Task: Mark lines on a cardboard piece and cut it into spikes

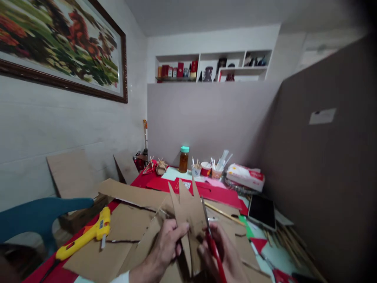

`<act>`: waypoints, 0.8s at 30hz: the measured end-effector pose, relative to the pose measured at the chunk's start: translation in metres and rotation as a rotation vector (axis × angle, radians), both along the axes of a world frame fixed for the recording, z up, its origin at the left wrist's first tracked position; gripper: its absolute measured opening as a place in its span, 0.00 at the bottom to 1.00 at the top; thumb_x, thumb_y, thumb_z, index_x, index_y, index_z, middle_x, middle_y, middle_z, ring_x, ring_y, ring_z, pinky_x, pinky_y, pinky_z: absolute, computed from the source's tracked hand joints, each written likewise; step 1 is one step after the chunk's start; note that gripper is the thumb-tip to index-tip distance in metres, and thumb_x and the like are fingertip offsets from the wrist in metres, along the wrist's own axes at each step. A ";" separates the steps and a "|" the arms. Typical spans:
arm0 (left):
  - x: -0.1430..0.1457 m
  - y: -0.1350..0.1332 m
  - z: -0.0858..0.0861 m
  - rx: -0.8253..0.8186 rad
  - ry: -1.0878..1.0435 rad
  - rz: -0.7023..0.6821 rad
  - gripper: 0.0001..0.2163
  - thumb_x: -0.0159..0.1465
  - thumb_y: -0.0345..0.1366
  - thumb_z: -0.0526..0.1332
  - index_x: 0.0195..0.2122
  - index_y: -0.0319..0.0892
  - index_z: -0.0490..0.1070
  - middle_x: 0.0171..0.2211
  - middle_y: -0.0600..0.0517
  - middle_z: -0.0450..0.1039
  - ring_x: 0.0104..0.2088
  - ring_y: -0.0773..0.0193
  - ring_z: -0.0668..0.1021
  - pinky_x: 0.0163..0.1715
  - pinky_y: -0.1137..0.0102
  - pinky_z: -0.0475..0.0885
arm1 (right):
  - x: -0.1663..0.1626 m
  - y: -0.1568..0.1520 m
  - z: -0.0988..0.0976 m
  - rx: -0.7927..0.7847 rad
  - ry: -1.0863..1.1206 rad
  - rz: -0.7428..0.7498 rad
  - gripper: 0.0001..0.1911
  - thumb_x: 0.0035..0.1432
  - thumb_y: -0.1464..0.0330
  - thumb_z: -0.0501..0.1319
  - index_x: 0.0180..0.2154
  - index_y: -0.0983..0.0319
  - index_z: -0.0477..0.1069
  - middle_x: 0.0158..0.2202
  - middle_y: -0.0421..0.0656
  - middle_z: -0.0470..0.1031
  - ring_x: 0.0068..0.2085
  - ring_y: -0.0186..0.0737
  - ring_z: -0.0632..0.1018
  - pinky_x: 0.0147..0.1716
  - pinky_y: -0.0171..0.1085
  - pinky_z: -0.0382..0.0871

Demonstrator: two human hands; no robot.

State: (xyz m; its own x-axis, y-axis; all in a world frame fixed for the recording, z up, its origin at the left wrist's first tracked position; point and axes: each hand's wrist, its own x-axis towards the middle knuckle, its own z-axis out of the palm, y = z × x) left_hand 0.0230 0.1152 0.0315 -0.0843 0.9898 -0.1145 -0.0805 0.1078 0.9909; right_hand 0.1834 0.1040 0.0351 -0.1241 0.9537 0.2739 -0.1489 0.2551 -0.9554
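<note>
My left hand (166,243) pinches a piece of brown cardboard (188,208) cut into several pointed spikes at its top. The thumb lies on the cardboard's front face, and the piece stands upright over the table. In my right hand (225,251) is a pair of scissors (216,251) with red handles. The dark blades point up along the right edge of the spiked cardboard. Part of the handles is hidden by the fingers. Beneath both hands lie larger cardboard sheets (126,220).
A yellow glue gun (85,236) lies at the left. Further back stand a bottle with a turquoise lid (183,160), cups of sticks and pens (206,169) and a tissue pack (245,177). A tablet (262,212) and wooden sticks (297,247) are at the right.
</note>
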 end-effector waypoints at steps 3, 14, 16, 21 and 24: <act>-0.001 -0.005 0.006 -0.006 0.012 0.045 0.24 0.48 0.60 0.67 0.21 0.41 0.67 0.12 0.59 0.59 0.13 0.73 0.60 0.14 0.75 0.48 | -0.001 -0.005 0.011 -0.005 -0.095 0.056 0.18 0.50 0.62 0.72 0.40 0.59 0.68 0.27 0.35 0.66 0.27 0.33 0.66 0.27 0.32 0.64; -0.041 0.006 0.036 0.170 0.077 0.503 0.23 0.44 0.55 0.68 0.19 0.45 0.58 0.10 0.63 0.54 0.11 0.75 0.56 0.11 0.77 0.48 | 0.002 -0.011 0.034 -0.002 -0.088 0.053 0.15 0.47 0.70 0.62 0.38 0.58 0.61 0.23 0.30 0.60 0.22 0.30 0.60 0.22 0.31 0.56; -0.043 0.010 0.034 0.150 0.087 0.480 0.21 0.43 0.52 0.71 0.19 0.43 0.63 0.10 0.60 0.60 0.11 0.73 0.60 0.11 0.77 0.51 | 0.004 -0.009 0.034 -0.005 -0.084 -0.025 0.16 0.47 0.71 0.61 0.40 0.59 0.62 0.23 0.30 0.61 0.22 0.30 0.60 0.21 0.31 0.56; -0.022 0.004 0.016 0.091 0.131 0.241 0.22 0.44 0.53 0.73 0.19 0.39 0.71 0.10 0.54 0.65 0.11 0.70 0.65 0.11 0.76 0.57 | 0.009 0.003 0.023 0.033 -0.170 -0.119 0.13 0.49 0.72 0.60 0.39 0.60 0.64 0.21 0.31 0.63 0.22 0.32 0.63 0.23 0.33 0.58; -0.016 -0.001 0.014 0.089 0.068 0.166 0.21 0.46 0.52 0.73 0.20 0.38 0.72 0.11 0.55 0.66 0.11 0.73 0.64 0.12 0.78 0.55 | 0.012 0.009 0.011 0.076 -0.232 -0.146 0.13 0.48 0.72 0.62 0.38 0.59 0.65 0.22 0.31 0.64 0.23 0.33 0.65 0.24 0.33 0.59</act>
